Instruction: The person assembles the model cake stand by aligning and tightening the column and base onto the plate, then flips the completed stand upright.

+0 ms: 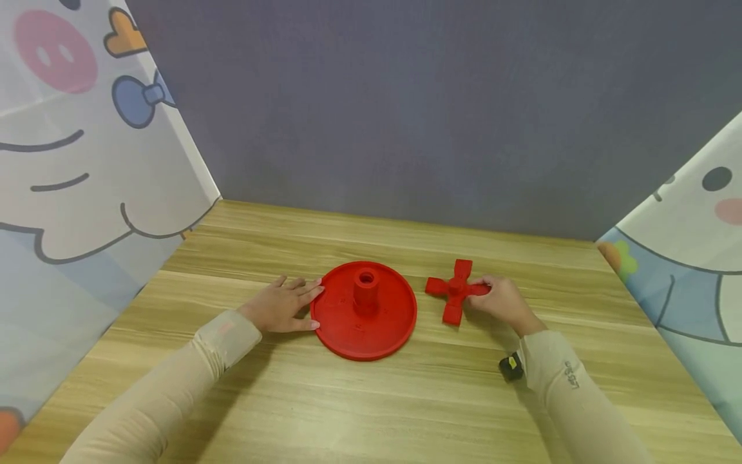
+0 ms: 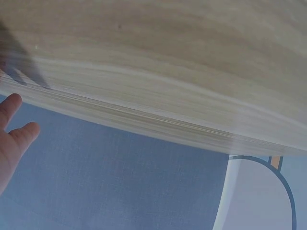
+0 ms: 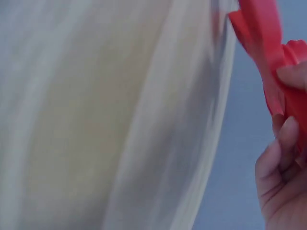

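Observation:
A round red disc [image 1: 339, 322] with a raised rim lies on the table, and a hollow red post [image 1: 366, 290] stands up from its middle. My left hand [image 1: 282, 307] touches the disc's left rim with its fingers spread and fairly straight. To the right of the disc is a red cross-shaped piece [image 1: 456, 289] with flared arm ends and a small hub at its centre. My right hand [image 1: 500, 301] pinches its right arm between thumb and fingers. The right wrist view shows the red cross piece [image 3: 268, 43] close up, with the thumb on top and fingers beneath.
The wood-grain table [image 1: 324, 406] runs back to a grey panel [image 1: 394, 116]. Cartoon-printed panels [image 1: 87, 167] stand at the left and right sides. A small black device [image 1: 511, 367] sits at the right wrist, by the cuff.

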A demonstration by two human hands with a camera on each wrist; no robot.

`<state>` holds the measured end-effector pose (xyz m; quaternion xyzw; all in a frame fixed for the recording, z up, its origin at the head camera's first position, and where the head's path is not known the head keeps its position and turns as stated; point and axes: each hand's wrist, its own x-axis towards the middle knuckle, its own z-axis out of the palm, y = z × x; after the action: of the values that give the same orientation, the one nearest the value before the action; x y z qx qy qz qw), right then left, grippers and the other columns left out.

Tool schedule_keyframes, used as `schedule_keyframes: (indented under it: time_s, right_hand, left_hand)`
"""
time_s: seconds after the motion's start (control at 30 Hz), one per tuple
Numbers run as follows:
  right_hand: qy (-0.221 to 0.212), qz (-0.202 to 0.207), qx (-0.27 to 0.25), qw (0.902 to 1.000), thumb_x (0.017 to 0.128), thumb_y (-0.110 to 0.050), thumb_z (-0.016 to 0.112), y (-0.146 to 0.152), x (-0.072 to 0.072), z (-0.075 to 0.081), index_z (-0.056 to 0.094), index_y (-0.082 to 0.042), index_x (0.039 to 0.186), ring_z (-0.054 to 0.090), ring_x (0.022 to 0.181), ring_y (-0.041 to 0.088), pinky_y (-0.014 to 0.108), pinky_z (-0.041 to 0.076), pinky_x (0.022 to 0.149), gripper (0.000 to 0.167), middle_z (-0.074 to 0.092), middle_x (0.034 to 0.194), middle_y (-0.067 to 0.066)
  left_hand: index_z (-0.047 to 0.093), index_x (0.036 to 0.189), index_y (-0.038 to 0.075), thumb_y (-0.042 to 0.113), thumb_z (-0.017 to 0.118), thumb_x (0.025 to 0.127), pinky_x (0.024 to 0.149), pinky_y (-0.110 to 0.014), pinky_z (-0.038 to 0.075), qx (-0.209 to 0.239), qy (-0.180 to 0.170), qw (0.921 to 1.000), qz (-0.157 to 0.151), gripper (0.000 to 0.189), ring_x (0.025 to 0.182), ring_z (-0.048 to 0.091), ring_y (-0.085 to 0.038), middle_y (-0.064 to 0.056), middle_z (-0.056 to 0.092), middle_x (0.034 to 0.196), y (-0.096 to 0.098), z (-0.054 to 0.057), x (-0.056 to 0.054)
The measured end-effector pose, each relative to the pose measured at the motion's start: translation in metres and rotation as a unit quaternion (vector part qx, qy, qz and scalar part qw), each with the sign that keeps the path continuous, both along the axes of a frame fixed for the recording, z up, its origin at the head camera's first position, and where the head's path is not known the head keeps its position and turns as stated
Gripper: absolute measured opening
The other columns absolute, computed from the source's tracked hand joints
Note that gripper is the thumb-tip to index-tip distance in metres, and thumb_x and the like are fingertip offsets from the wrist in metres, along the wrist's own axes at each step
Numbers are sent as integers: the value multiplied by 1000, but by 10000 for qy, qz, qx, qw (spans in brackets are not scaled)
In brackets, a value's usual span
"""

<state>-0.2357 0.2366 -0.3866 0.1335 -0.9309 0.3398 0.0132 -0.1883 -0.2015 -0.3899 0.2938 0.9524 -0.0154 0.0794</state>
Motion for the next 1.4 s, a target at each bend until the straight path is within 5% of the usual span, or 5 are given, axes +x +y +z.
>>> schedule_keyframes:
  time_s: [0.23, 0.5, 0.67, 0.93, 1.4]
  right_hand:
    - [-469, -363, -370, 9976, 78, -6, 69, -11, 0, 9, 64, 9, 109, 52, 49, 9, 20, 42, 46, 35, 60, 56, -1]
    - [-813, -747, -1633, 9804, 81, -1, 68, -30, 5, 14, 58, 13, 115, 65, 55, 13, 22, 54, 54, 38, 69, 73, 10]
    - [-179, -876, -1634, 9825, 80, 1, 70, -49, 12, 19, 62, 11, 111, 64, 56, 11, 18, 52, 53, 34, 69, 83, 19]
    - [1854, -428, -1037, 9762, 72, 4, 78, -78, 18, 23, 69, 8, 97, 66, 71, 29, 21, 51, 62, 26, 70, 88, 21]
    - [2668, 328, -1144, 9564, 72, 9, 77, -108, 18, 33, 69, 8, 96, 67, 67, 26, 39, 57, 62, 25, 71, 88, 18]
  left_hand:
    - [36, 148, 6, 61, 46, 92, 108, -61, 24, -15, 10, 10000, -2, 79, 134, 36, -39, -11, 32, 153, -2, 1, 0]
    - [36, 148, 7, 61, 47, 92, 108, -62, 23, 6, -23, 10000, 65, 79, 135, 36, -39, -10, 32, 153, -3, 2, -1]
    - [37, 148, 7, 61, 47, 91, 107, -62, 24, -7, -10, 10000, 51, 79, 134, 36, -40, -10, 33, 153, -5, 0, -1]
    - [36, 148, 7, 62, 46, 92, 108, -62, 23, -34, -9, 10000, 64, 80, 134, 36, -40, -10, 32, 154, -5, 0, -1]
    - [35, 149, 7, 63, 46, 91, 108, -61, 23, -49, -10, 10000, 18, 81, 135, 36, -39, -10, 31, 154, -1, -2, -1]
